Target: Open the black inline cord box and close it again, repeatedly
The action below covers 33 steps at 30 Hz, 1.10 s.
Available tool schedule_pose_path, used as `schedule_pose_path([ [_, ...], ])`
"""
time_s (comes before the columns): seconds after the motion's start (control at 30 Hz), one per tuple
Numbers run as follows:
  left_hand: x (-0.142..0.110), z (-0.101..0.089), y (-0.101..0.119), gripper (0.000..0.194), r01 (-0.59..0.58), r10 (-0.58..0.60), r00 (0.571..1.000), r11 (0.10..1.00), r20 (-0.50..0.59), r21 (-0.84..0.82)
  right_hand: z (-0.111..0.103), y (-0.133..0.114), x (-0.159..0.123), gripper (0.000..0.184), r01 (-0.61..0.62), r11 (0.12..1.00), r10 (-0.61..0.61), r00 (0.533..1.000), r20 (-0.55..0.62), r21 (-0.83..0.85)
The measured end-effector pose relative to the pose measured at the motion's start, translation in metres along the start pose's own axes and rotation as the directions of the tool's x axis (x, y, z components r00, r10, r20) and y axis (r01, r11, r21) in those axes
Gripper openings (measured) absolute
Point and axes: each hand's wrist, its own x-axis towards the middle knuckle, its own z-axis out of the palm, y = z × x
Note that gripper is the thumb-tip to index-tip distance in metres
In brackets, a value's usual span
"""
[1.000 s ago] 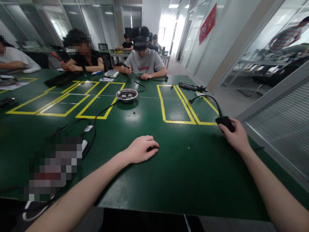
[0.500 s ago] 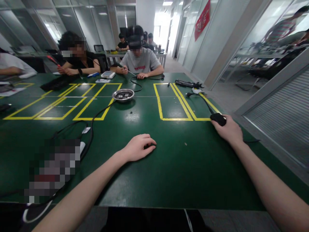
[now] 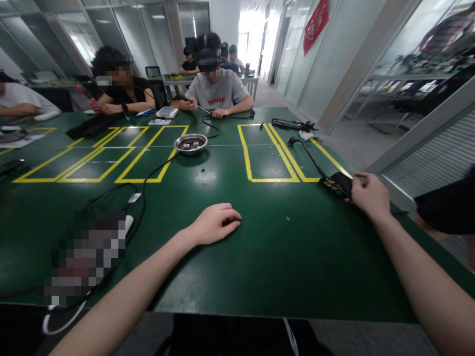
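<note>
My right hand (image 3: 372, 196) grips the right end of a small black box (image 3: 337, 185) at the table's right side, thumb low at its near edge. Yellow and white markings show on the box's face; its exact kind I cannot make out. From its far side a black cord (image 3: 308, 156) runs to a power plug (image 3: 293, 141) lying on the table. My left hand (image 3: 215, 223) rests on the bare green tabletop (image 3: 267, 267), holding nothing, with thumb and fingers loosely bent and apart.
A metal bowl (image 3: 190, 144) holds small metal parts. A folded black tripod-like thing (image 3: 293, 123) lies at the far right. Cables (image 3: 145, 193) and a blurred-out item (image 3: 89, 252) are at left. A co-worker (image 3: 218, 89) sits opposite; someone in dark clothing (image 3: 449, 202) is at the right edge.
My right hand has set the black box down and shifted to its right end, uncovering its marked face. My left hand has stayed in place. Dark clothing has appeared at the right edge.
</note>
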Motion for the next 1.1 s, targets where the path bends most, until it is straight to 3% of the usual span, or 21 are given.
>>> schedule_pose_path([
  [0.1, 0.0, 0.0, -0.001, 0.018, 0.001, -0.001, 1.0, 1.0, 0.004, -0.002, -0.005, -0.009, -0.006, 0.044, -0.104, 0.994, 0.102, 0.993, 0.051, 0.037],
  [0.33, -0.001, -0.001, -0.001, 0.018, 0.001, 0.0, 1.0, 1.0, 0.008, -0.009, -0.004, -0.011, -0.009, 0.043, 0.137, 0.987, -0.134, 0.99, 0.041, -0.079],
  [0.57, -0.002, -0.002, 0.0, 0.019, 0.005, -0.005, 1.0, 1.0, 0.02, -0.004, -0.002, 0.0, 0.002, 0.037, 0.14, 0.989, -0.14, 0.99, -0.003, -0.057],
  [0.83, -0.003, -0.003, -0.002, 0.02, 0.0, 0.001, 1.0, 1.0, 0.018, -0.011, 0.0, 0.006, 0.007, 0.033, 0.262, 0.96, -0.273, 0.953, -0.134, -0.096],
  [1.03, -0.002, -0.003, -0.002, 0.019, -0.006, 0.006, 1.0, 1.0, 0.013, -0.003, 0.002, 0.01, 0.01, 0.041, 0.126, 0.974, -0.132, 0.991, -0.021, -0.187],
  [1.1, -0.002, -0.003, -0.002, 0.018, -0.011, 0.011, 1.0, 1.0, 0.011, 0.003, 0.005, 0.013, 0.013, 0.04, 0.138, 0.97, -0.139, 0.99, 0.011, -0.198],
])
